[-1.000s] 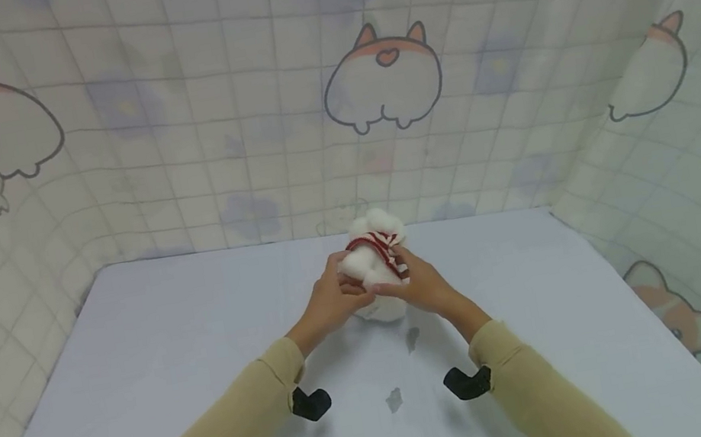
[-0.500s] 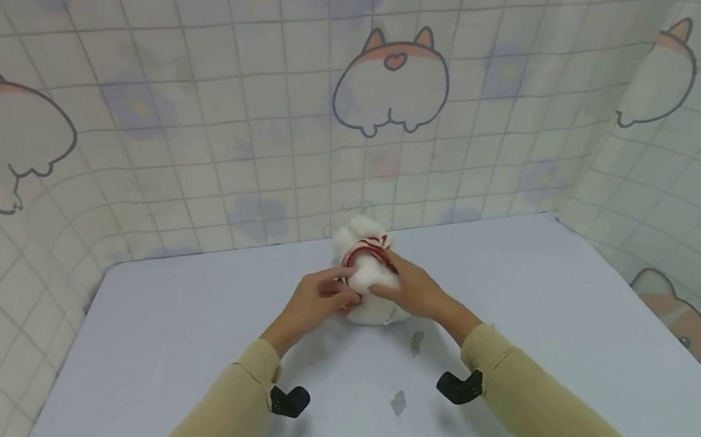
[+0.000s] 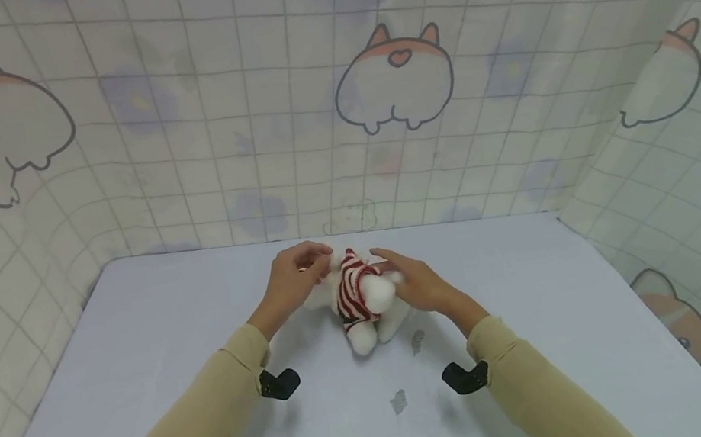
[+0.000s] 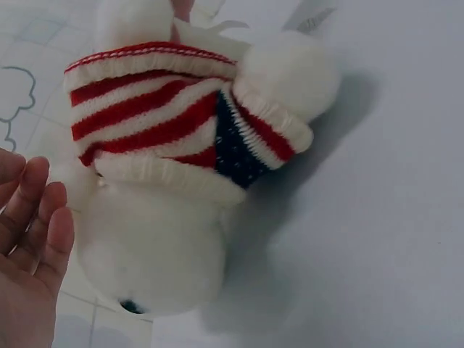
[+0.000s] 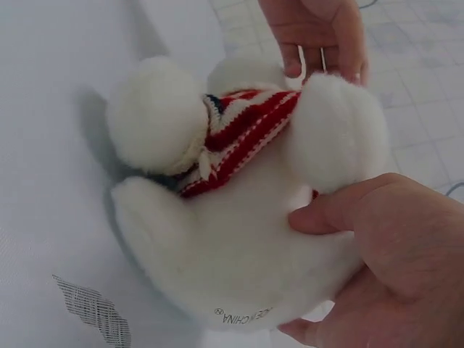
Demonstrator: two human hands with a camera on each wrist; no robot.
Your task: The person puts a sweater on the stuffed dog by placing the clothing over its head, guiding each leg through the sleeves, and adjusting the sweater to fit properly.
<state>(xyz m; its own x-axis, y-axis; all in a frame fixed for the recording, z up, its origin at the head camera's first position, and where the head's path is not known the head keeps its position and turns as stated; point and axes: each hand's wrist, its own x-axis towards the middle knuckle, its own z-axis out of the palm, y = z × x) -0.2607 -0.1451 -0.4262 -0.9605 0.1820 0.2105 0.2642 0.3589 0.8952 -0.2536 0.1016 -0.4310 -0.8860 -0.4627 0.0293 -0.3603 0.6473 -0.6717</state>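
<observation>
Plush toy (image 3: 351, 297) gripped near base by right hand (image 3: 422, 284); long axis laid ten-to-four o'clock, head (image 4: 156, 250) nearest loosely curved, empty left hand (image 3: 292, 278)

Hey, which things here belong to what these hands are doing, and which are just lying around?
Part of the job:
White plush toy
Striped knit sweater, worn by the toy
Right grip, holding the toy
Left grip, beside the toy's head

Just around:
White table
Two grey patches on the table
Corgi-print backdrop
Black wrist pieces
</observation>
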